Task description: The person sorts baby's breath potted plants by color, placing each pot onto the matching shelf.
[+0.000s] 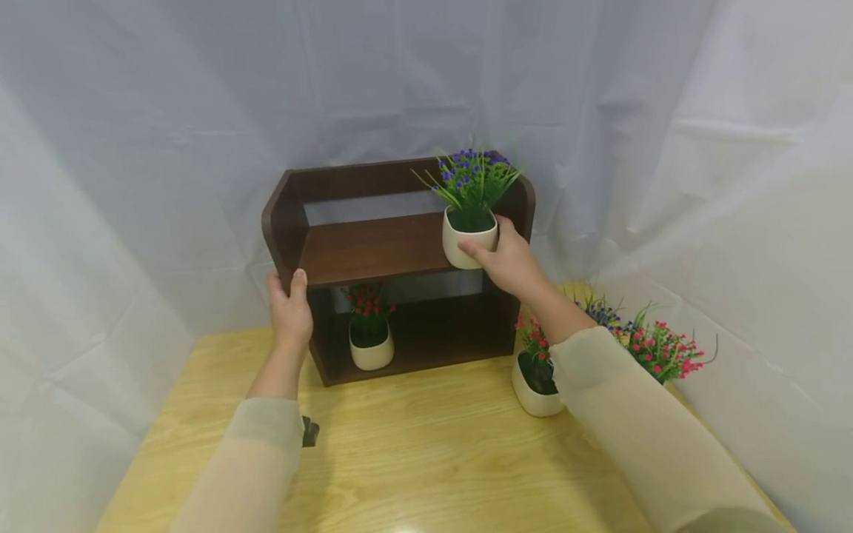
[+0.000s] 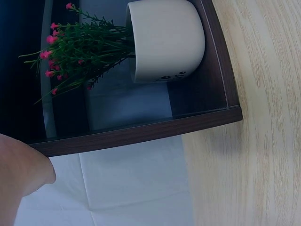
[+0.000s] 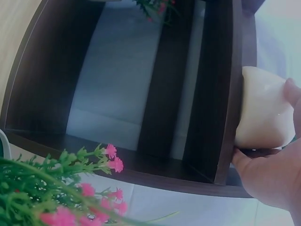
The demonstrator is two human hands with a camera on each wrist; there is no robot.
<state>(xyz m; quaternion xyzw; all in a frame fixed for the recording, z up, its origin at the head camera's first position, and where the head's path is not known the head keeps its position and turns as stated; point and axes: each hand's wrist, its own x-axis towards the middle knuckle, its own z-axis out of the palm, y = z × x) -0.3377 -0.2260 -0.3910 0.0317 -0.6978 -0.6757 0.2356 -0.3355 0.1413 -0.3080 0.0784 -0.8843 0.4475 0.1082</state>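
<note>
right hand point(image 1: 509, 259) grips purple-flowered potted plant point(image 1: 460, 235) at its ten o'clock; left hand point(image 1: 291, 314), with plant at its two o'clock, grips dark shelf point(image 1: 373, 248) at nine o'clock. whether plant touches shelf is unclear.

The right sleeve point(image 1: 640, 422) covers part of one white pot point(image 1: 531, 400); a dark object point(image 1: 310, 432) by the left sleeve point(image 1: 246, 459) is unclear; in the left wrist view, the left hand point(image 1: 291, 318) is cut off and marks point(image 2: 173, 75) on the shelved pot point(image 2: 167, 40) are too small to read; the right wrist view crops and blurs nearby pink flowers point(image 3: 60, 216).
</note>
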